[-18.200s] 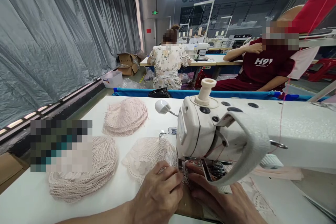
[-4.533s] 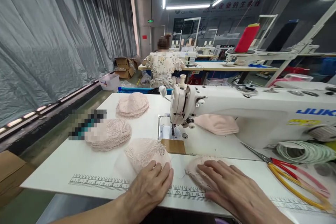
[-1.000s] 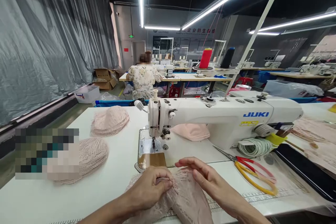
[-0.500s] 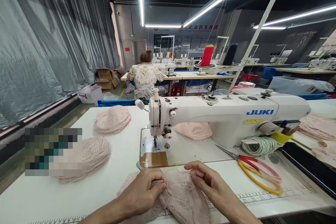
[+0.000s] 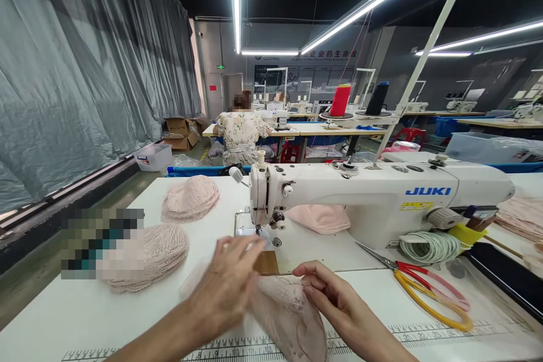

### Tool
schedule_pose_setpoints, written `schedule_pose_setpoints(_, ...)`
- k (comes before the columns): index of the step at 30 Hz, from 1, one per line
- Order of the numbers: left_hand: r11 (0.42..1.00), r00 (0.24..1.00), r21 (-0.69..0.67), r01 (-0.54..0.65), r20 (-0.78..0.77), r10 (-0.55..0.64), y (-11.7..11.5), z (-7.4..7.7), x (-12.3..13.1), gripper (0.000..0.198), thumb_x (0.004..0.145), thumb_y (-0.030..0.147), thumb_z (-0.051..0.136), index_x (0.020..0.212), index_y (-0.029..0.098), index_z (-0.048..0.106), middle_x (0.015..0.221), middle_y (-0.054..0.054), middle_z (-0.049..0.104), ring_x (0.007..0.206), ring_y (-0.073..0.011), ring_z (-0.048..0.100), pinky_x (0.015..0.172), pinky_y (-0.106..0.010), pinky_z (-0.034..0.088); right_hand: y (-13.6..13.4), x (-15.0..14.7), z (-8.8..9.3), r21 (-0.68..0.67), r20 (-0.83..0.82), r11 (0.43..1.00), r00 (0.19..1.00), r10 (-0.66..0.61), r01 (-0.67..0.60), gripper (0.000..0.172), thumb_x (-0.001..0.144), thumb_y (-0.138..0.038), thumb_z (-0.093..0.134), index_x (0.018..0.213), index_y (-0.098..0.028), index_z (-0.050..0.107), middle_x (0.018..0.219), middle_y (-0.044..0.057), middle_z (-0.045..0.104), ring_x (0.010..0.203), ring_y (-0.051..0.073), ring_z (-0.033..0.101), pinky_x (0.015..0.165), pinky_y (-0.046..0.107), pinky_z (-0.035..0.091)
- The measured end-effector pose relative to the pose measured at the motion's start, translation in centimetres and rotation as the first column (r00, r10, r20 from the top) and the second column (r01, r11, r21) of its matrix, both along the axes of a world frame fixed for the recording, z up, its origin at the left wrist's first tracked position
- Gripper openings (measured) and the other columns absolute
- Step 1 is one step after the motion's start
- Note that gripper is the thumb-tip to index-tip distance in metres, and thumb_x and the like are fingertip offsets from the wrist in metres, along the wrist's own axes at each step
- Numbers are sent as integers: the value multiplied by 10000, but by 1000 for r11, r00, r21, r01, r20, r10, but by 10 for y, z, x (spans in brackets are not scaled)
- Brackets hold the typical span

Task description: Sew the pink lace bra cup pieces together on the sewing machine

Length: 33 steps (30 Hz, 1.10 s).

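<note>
A pale pink piece of sheer lace fabric (image 5: pixel 288 311) lies at the table's front edge, before the white sewing machine (image 5: pixel 322 186). My right hand (image 5: pixel 335 300) pinches its upper right edge between thumb and fingers. Blurred by motion, my left hand (image 5: pixel 231 277) is raised over the fabric's left part, fingers stretched towards the needle plate and apart from the fabric's edge. Part of the fabric is hidden behind that hand. Under the machine's arm sits a stack of smooth pink cup-shaped pieces (image 5: pixel 320 219).
Two stacks of pink lace pieces, one farther back (image 5: pixel 190 198) and one nearer (image 5: pixel 148 257), lie left. Scissors (image 5: pixel 428 291) with red and yellow handles and a coil of pale cord (image 5: pixel 428 246) are right. A printed ruler (image 5: pixel 224 350) runs along the front edge. A person (image 5: pixel 241 130) sits ahead.
My left hand has let go of the fabric and moved up towards the needle. My right hand keeps its pinch. The view has shifted slightly, so the scene sits lower and farther right.
</note>
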State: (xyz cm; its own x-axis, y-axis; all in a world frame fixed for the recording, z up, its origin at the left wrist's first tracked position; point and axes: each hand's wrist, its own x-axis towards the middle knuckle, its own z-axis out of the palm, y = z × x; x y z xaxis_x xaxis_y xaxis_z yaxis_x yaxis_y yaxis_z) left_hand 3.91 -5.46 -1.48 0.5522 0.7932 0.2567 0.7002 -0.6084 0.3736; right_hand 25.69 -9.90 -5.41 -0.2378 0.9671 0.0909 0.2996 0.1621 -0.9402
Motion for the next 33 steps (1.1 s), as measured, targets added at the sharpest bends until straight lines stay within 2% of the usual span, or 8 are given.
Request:
schedule_pose_setpoints(3, 915, 973, -367, 169, 213, -94, -9, -5, 18, 429, 806, 321, 568, 1218, 207, 532, 1164, -66, 574, 1112, -254, 449, 933, -342, 351, -3, -1, 5, 31, 55, 999, 998, 31, -33, 328, 899, -493, 392, 981, -195, 504, 630, -43, 458, 568, 120, 395, 533, 231, 322)
schedule_pose_setpoints(8, 752, 911, -634, 178, 396, 118, -10, -16, 40, 205, 727, 299, 587, 769, 118, 676, 711, -6, 623, 729, -165, 545, 644, -227, 388, -16, 2, 8, 52, 155, 997, 986, -63, 55, 324, 905, -478, 367, 1014, -215, 520, 701, -9, 545, 665, 158, 505, 589, 253, 386)
schedule_pose_setpoints(13, 733, 893, -651, 196, 427, 140, -12, -18, 43, 157, 697, 253, 586, 730, 122, 665, 642, 24, 577, 664, -129, 498, 609, -210, 347, -29, -11, -2, 198, 228, 963, 947, -228, 184, 391, 727, -404, 622, 1065, -234, 524, 1044, 61, 620, 918, 222, 565, 795, 322, 438)
schedule_pose_setpoints(18, 763, 904, -628, 156, 402, 146, -14, -17, 41, 164, 699, 266, 571, 693, 114, 631, 619, 20, 542, 648, -125, 469, 585, -213, 318, -24, -14, -9, 252, 274, 950, 928, -253, 185, 278, 888, -443, 400, 780, -218, 520, 742, 34, 590, 687, 178, 532, 591, 265, 412)
schedule_pose_setpoints(22, 649, 859, -721, 240, 470, 204, -19, -17, 38, 231, 652, 323, 630, 694, 97, 617, 602, 21, 509, 628, -116, 431, 573, -212, 301, -25, -1, -1, 76, 113, 994, 990, -83, 75, 373, 907, -488, 364, 685, -205, 459, 625, -25, 457, 610, 131, 443, 539, 219, 363)
schedule_pose_setpoints(25, 548, 816, -780, 303, 509, 273, -24, -18, 39, 301, 613, 358, 673, 721, 83, 617, 605, 19, 509, 614, -107, 417, 565, -211, 283, -31, 2, 4, -21, 40, 997, 996, -78, 79, 393, 898, -534, 356, 686, -210, 420, 650, -37, 413, 620, 124, 413, 569, 218, 363)
schedule_pose_setpoints(30, 522, 824, -807, 276, 478, 303, -29, -23, 43, 265, 627, 317, 661, 743, 80, 635, 618, 10, 531, 628, -112, 432, 577, -215, 290, -41, -11, -1, 128, 196, 984, 969, -151, 127, 254, 835, -479, 484, 813, -227, 464, 703, -30, 502, 654, 148, 455, 617, 244, 360)
schedule_pose_setpoints(33, 535, 826, -799, 274, 481, 294, -32, -26, 41, 251, 647, 306, 644, 757, 81, 643, 620, 10, 533, 630, -113, 439, 585, -217, 302, -42, -16, -11, 213, 280, 965, 936, -213, 156, 272, 865, -466, 457, 737, -227, 437, 670, -18, 513, 628, 154, 455, 604, 255, 347)
